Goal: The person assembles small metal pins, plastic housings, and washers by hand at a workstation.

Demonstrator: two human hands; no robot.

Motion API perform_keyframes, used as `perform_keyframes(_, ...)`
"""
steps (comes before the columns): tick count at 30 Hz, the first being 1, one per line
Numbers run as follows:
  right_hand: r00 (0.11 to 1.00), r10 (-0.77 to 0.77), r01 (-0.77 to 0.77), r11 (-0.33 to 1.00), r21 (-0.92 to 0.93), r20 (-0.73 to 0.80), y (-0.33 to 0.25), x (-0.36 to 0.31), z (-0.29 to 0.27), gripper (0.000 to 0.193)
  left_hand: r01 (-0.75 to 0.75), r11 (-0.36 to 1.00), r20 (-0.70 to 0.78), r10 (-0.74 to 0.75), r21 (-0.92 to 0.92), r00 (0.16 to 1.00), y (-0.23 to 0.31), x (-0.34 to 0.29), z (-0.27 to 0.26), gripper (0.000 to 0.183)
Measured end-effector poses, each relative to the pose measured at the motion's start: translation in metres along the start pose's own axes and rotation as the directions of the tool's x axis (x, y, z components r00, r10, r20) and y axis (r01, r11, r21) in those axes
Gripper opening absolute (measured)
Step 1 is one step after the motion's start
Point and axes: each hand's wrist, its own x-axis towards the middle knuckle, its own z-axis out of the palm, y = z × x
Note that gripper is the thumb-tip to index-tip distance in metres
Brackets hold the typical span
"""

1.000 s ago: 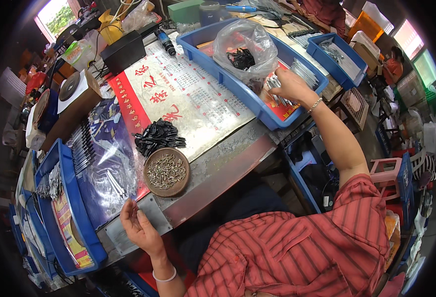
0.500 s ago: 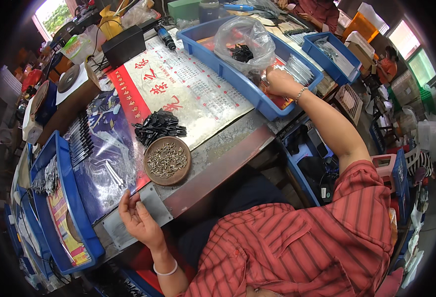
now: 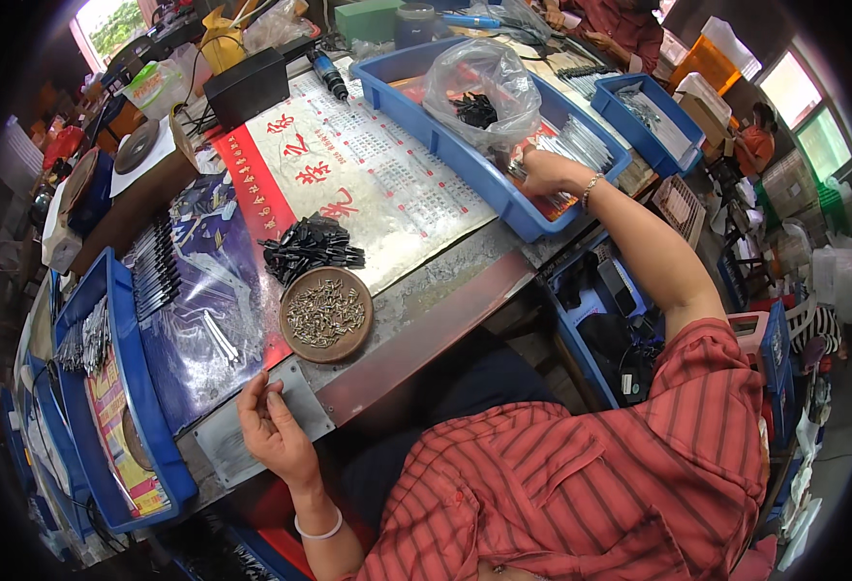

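My right hand (image 3: 554,176) reaches down into a long blue bin (image 3: 532,219), fingertips hidden below the hand. Beside it in the bin are slender silvery rods (image 3: 586,145) and a clear plastic bag (image 3: 515,82) with small black parts (image 3: 474,109). At the table's front edge, my left hand (image 3: 279,433) rests palm up, fingers loosely curled and apart, with nothing visible in it. Nearest to it are a few thin white sticks (image 3: 220,336) and a round brown bowl (image 3: 321,355) of small brass-coloured metal pieces (image 3: 324,312). Black plastic parts (image 3: 310,244) lie heaped behind the bowl.
On the left, a blue tray (image 3: 155,416) holds silvery slim parts (image 3: 84,339), beside a row of black pen-like pieces (image 3: 156,268). A black box (image 3: 247,89) and an electric screwdriver (image 3: 329,76) stand farther back. Another blue bin (image 3: 647,126) is at far right.
My right hand has moved slightly lower within the blue bin. My left hand keeps nearly the same pose; the whole view has shifted a little.
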Motion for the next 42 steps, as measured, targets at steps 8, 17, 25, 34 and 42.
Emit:
perform_keyframes(8,0.999,0.031,-0.027,0.990,0.141,-0.028,0.001,-0.006,-0.005,0.040,0.017,0.999,0.019,-0.018,0.042,1.000,0.002,0.000,0.001,0.023)
perform_keyframes(17,0.997,-0.022,0.022,1.000,-0.002,-0.074,-0.007,-0.005,0.001,0.038,0.000,0.997,0.007,-0.001,0.083,1.000,0.004,0.001,0.002,0.021)
perform_keyframes(25,0.979,0.093,-0.122,0.980,0.157,0.180,-0.010,-0.012,-0.020,0.045,-0.018,0.994,0.020,0.017,0.104,1.000,0.006,0.002,0.004,0.018)
perform_keyframes(34,0.986,-0.088,0.072,0.991,0.116,0.141,-0.020,-0.023,-0.010,0.032,-0.024,0.991,0.013,0.022,0.130,1.000,0.008,0.001,0.002,0.017)
perform_keyframes(42,0.978,-0.090,0.069,0.990,0.121,0.185,-0.023,-0.030,-0.016,0.035,-0.018,0.997,0.017,0.017,0.078,1.000,0.006,0.000,0.004,0.017)
